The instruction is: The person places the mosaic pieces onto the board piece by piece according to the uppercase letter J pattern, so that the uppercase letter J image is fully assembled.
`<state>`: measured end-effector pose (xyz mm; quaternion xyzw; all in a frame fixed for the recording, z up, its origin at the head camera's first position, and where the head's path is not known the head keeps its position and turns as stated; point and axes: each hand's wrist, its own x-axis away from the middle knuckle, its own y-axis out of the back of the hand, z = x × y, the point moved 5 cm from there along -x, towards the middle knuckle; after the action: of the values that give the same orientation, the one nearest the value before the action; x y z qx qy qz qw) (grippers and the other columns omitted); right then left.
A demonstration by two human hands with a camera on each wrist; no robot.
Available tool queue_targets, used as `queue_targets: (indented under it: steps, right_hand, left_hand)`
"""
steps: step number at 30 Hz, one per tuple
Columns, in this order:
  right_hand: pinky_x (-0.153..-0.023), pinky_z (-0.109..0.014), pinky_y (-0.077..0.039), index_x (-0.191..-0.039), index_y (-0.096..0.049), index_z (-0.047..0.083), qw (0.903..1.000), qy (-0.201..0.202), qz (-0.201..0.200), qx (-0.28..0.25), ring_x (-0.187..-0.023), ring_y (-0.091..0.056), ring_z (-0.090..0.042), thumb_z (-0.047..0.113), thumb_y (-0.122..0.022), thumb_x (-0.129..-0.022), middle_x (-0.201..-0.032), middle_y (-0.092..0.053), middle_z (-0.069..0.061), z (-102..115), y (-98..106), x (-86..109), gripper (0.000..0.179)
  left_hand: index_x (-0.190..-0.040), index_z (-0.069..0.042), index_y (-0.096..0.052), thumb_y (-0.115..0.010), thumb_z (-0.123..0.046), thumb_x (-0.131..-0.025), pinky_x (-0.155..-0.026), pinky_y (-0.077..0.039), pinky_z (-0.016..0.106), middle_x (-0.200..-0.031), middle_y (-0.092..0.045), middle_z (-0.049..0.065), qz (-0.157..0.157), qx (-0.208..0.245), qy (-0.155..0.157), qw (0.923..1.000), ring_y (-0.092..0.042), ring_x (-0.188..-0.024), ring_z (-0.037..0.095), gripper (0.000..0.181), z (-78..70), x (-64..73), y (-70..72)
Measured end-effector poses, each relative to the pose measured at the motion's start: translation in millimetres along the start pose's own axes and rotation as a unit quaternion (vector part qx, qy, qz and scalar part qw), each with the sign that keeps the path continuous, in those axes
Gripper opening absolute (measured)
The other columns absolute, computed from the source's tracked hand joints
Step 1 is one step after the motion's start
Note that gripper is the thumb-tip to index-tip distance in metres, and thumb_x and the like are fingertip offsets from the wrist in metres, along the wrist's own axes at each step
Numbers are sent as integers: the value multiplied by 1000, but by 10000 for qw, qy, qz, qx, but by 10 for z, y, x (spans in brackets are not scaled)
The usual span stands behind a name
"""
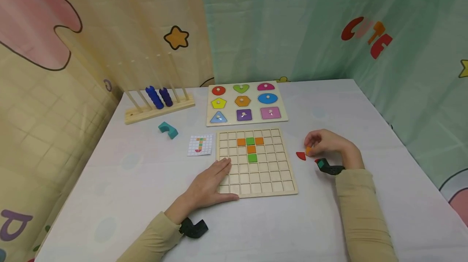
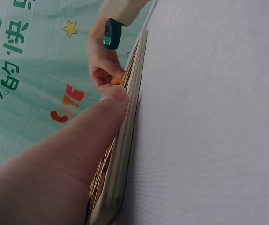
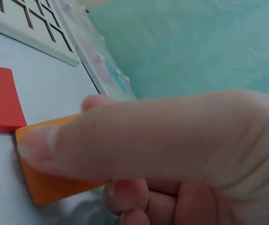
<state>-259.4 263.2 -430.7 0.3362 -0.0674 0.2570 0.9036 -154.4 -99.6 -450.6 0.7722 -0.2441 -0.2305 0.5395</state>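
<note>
Apparently partway done, the grid board [image 1: 265, 177] bears five coloured squares [image 1: 251, 149], the left hand [image 1: 207, 185] resting straight-fingered over its left edge, while an orange square [image 3: 55, 189], pinched by the right hand [image 1: 326, 141], and a red piece [image 1: 301, 156] wait off its right side.

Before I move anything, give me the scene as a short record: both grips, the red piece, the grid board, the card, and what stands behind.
Left grip: rests on the left and near edges of the grid board
Right grip: pinches an orange tile, right of the board
Beside that tile: red piece
Top row set: orange, green, orange
Below its middle: orange, then green
Left of the board: printed pattern card
Behind: shape puzzle, peg rack
</note>
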Motion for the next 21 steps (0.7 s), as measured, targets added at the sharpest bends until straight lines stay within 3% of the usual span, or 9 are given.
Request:
queue_targets:
  steps: [5,11,16,21]
  right_hand:
    - [-67,-28,-47,-89,-60,4,9993,153,-312,119,-75,-53,-21,22,-78,-77,-77,-59,-6,133,-10,-67,28]
    - [-68,-28,-49,-89,-64,5,9956,566,-740,-64,-76,-55,-21,25,-77,-78,-81,-63,-5,472,-122,-161,27]
    - [-78,-31,-52,-97,-70,5,9936,960,-581,-83,-86,-60,-21,22,-73,-83,-93,-68,-4,792,-363,-239,21]
    - [-81,-32,-52,-98,-72,8,9918,1253,-222,148,-87,-61,-18,19,-69,-86,-93,-70,0,1033,-685,-296,17]
  left_hand:
    - [-144,-2,-34,-48,-74,-79,-112,-23,32,-152,-28,8,-30,14,-8,10000,-22,-140,19,99,3,2,-6]
    - [-144,-1,-34,-49,-74,-79,-112,-22,32,-152,-28,9,-69,0,-55,10000,-22,-140,20,98,3,2,-7]
    - [-144,-1,-34,-49,-74,-79,-112,-23,32,-152,-27,8,-50,-10,-38,10000,-22,-140,20,99,2,4,-5]
    - [-145,-3,-34,-47,-75,-79,-112,-23,33,-153,-27,7,-5,9,11,10000,-22,-140,19,99,3,3,-1]
